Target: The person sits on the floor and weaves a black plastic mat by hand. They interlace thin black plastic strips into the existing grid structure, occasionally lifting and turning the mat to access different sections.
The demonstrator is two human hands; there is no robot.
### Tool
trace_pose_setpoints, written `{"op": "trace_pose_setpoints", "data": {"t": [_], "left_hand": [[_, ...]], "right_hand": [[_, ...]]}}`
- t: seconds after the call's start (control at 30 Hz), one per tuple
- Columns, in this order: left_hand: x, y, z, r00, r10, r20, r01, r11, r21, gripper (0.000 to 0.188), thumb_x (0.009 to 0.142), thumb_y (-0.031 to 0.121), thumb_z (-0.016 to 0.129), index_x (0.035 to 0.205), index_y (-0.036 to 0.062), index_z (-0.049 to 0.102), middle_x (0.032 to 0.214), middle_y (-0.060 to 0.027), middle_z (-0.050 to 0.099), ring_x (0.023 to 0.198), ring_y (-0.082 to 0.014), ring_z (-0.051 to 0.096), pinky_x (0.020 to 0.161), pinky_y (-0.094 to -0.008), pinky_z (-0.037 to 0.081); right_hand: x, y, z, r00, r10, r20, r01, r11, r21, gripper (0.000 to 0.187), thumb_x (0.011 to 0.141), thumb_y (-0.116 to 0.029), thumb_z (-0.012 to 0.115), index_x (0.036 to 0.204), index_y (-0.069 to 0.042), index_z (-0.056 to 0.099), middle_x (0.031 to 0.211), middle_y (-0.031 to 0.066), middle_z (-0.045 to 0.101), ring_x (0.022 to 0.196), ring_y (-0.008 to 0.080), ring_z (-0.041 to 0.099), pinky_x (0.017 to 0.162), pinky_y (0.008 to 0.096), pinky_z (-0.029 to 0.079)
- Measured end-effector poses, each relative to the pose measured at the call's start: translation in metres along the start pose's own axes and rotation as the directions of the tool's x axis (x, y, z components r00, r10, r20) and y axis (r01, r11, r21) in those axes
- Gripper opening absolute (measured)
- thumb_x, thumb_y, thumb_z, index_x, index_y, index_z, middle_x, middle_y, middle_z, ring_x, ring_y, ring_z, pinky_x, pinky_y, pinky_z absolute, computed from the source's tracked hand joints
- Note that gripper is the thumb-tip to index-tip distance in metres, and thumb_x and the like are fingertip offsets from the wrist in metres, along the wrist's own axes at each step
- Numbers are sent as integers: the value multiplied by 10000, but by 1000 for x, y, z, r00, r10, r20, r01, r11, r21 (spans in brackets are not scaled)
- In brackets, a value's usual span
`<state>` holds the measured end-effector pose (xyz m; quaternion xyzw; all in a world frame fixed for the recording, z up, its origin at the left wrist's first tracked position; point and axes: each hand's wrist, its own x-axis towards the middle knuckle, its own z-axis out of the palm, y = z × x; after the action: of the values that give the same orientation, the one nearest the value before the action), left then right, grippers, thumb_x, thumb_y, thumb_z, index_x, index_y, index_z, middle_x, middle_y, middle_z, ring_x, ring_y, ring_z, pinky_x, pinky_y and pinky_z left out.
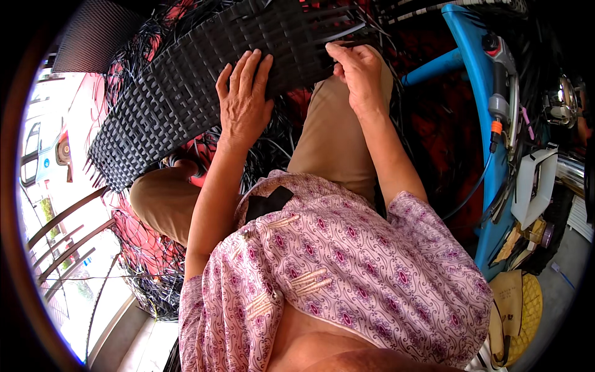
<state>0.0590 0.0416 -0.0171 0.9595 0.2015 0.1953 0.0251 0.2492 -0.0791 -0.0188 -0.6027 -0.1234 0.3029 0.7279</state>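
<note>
A long black woven panel of flat plastic strips slants across my lap, from the far middle down to the left. My left hand lies flat on its near edge, fingers stretched and slightly apart. At the panel's right end, my right hand has its fingers curled and pinched over my knee. What the pinch holds is too small to make out. Just beyond these fingertips, loose strip ends stick out of the weave, and one pale shiny strip catches the light.
A blue frame stands to the right, with a grey-and-red power tool hanging on it and a cable below. Tangled black strips lie over red material at the left. A yellow round pad is at lower right.
</note>
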Motion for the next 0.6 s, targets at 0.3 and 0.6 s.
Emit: {"op": "trace_pose_setpoints", "data": {"t": [0.3, 0.6], "left_hand": [[5, 0, 0, 1000, -16, 18, 16, 1000, 0, 945, 633, 102, 818, 1493, 142, 427, 1534, -68, 397, 1436, -247, 364, 1191, -474, 229], [7, -1, -2, 1000, -20, 9, 21, 1000, -15, 942, 628, 88, 804, 1491, 132, 429, 1525, -72, 407, 1433, -251, 367, 1189, -472, 231]], "right_hand": [[22, 9, -1, 992, 127, -25, -129, 978, -162, 304, 784, -278, 814, 812, -31, 640, 729, 15, 600, 570, 55, 479, 504, 216, 375], [29, -11, -9, 869, 469, 158, -487, 867, 108, 187, 824, -211, 791, 832, -112, 633, 684, -42, 534, 449, 16, 338, 407, 192, 210]]}}
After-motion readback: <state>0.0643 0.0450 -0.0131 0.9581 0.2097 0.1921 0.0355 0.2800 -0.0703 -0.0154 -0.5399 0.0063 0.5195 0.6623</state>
